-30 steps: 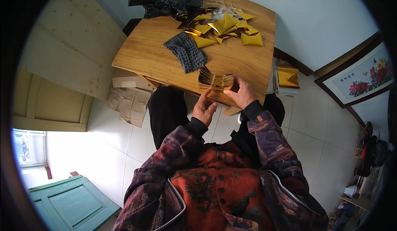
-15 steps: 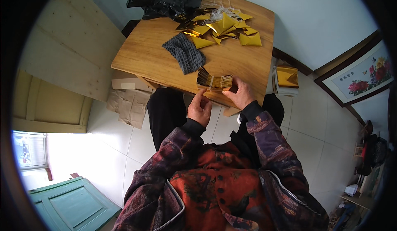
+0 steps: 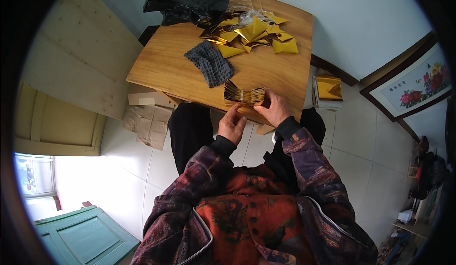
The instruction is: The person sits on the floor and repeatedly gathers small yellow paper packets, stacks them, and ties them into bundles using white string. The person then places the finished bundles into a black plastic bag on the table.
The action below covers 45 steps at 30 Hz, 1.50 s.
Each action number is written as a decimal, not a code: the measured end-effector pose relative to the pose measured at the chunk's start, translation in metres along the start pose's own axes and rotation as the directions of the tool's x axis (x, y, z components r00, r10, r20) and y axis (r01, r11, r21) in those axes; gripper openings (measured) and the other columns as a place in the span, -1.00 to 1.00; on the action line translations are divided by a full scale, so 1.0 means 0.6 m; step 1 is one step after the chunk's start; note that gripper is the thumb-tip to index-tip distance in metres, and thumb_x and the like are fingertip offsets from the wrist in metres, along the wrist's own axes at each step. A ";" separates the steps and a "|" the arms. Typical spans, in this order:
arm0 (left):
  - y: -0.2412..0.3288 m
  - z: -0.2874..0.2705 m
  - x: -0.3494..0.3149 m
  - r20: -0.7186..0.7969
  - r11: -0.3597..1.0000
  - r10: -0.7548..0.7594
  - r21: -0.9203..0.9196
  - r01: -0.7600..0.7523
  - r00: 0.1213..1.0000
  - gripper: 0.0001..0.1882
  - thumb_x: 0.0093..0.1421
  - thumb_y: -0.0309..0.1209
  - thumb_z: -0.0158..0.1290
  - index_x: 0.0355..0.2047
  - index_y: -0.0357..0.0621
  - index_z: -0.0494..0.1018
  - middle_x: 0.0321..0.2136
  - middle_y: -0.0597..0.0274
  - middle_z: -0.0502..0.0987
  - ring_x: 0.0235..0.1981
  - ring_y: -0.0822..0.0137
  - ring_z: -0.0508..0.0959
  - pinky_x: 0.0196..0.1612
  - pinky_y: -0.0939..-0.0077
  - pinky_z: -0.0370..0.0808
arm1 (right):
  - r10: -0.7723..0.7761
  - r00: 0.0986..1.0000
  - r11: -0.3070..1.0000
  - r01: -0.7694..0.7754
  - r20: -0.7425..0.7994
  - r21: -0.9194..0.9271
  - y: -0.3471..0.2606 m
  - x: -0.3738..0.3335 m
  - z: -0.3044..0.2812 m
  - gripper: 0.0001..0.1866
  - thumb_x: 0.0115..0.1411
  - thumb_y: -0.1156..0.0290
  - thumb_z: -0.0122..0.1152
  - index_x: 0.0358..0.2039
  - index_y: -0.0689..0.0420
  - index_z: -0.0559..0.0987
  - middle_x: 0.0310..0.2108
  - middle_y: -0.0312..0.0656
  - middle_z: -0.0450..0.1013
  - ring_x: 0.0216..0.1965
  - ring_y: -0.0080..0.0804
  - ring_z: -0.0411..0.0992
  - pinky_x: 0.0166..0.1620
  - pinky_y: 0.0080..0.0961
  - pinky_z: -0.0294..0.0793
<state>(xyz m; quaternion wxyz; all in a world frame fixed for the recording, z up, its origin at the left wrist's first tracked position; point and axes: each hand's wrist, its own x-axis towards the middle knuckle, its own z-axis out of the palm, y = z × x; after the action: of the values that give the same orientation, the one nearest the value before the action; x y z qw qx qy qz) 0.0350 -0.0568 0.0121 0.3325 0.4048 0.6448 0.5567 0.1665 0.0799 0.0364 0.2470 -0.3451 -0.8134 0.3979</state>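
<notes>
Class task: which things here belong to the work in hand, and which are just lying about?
Work in hand:
Banded bundle of folded, gold-toned paper, gripped by the right hand, left hand at its near edge
Loose, folded shiny gold pieces, probably

Apparently just lying about:
Dark grey, waffle-textured cloth
Crumpled black plastic bag

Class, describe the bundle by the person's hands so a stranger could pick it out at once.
Find the wooden table, then follow it to its near edge. The bundle is there, its right end at the right hand. Unlike the loose gold pieces strewn farther back, its thin layers are packed together, with a pale strip across the middle.
</notes>
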 end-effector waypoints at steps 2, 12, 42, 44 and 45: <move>-0.003 -0.002 0.002 0.026 0.999 0.031 0.042 -0.032 0.999 -0.56 0.15 -0.57 0.02 0.07 -0.22 0.34 -0.53 0.40 0.39 -0.48 0.57 0.40 -0.36 0.66 0.39 | 0.010 1.000 1.000 -0.010 0.006 -0.012 -0.001 0.000 0.000 -0.53 -0.04 0.36 0.35 -0.10 0.14 0.45 -0.19 -0.02 0.53 -0.14 -0.07 0.50 -0.09 -0.30 0.49; -0.013 0.008 -0.018 -0.084 0.985 0.158 0.077 -0.152 0.984 -0.47 0.11 -0.66 -0.02 0.14 -0.21 0.28 -0.06 0.17 0.30 -0.31 0.45 0.43 -0.28 0.65 0.43 | 0.004 1.000 1.000 -0.004 0.004 0.029 -0.012 -0.002 -0.002 -0.52 -0.03 0.43 0.37 -0.07 0.18 0.46 -0.22 -0.09 0.54 -0.18 -0.26 0.53 -0.10 -0.42 0.48; -0.014 0.025 -0.014 -0.082 0.984 0.043 -0.171 -0.056 0.996 -0.48 0.10 -0.67 -0.05 0.12 -0.22 0.29 -0.10 0.18 0.30 -0.41 0.42 0.49 -0.29 0.57 0.48 | -0.010 1.000 1.000 0.010 0.013 -0.013 0.005 0.001 0.000 -0.50 -0.04 0.33 0.37 -0.07 0.13 0.43 -0.23 0.02 0.52 -0.18 -0.03 0.50 -0.13 -0.27 0.49; -0.017 0.027 -0.013 -0.093 0.988 0.062 -0.137 -0.074 0.994 -0.50 0.12 -0.67 -0.06 0.12 -0.22 0.29 -0.10 0.19 0.30 -0.40 0.43 0.49 -0.30 0.57 0.47 | -0.012 1.000 1.000 0.012 0.017 -0.026 0.003 0.001 -0.001 -0.50 -0.03 0.34 0.36 -0.06 0.14 0.44 -0.22 0.02 0.52 -0.18 -0.04 0.50 -0.12 -0.28 0.49; -0.019 0.026 -0.012 -0.083 0.977 0.035 -0.209 -0.052 0.996 -0.51 0.13 -0.67 -0.07 0.12 -0.22 0.29 -0.10 0.19 0.31 -0.40 0.44 0.49 -0.31 0.57 0.47 | -0.012 1.000 1.000 0.013 0.021 -0.024 0.002 0.001 -0.002 -0.50 -0.03 0.34 0.36 -0.06 0.14 0.44 -0.22 0.02 0.52 -0.17 -0.04 0.50 -0.12 -0.29 0.49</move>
<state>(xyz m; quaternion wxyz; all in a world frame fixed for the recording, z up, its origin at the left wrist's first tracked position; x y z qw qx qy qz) 0.0503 -0.0566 -0.0018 0.3356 0.3589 0.5857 0.6446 0.1675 0.0815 0.0359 0.2369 -0.3387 -0.8228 0.3900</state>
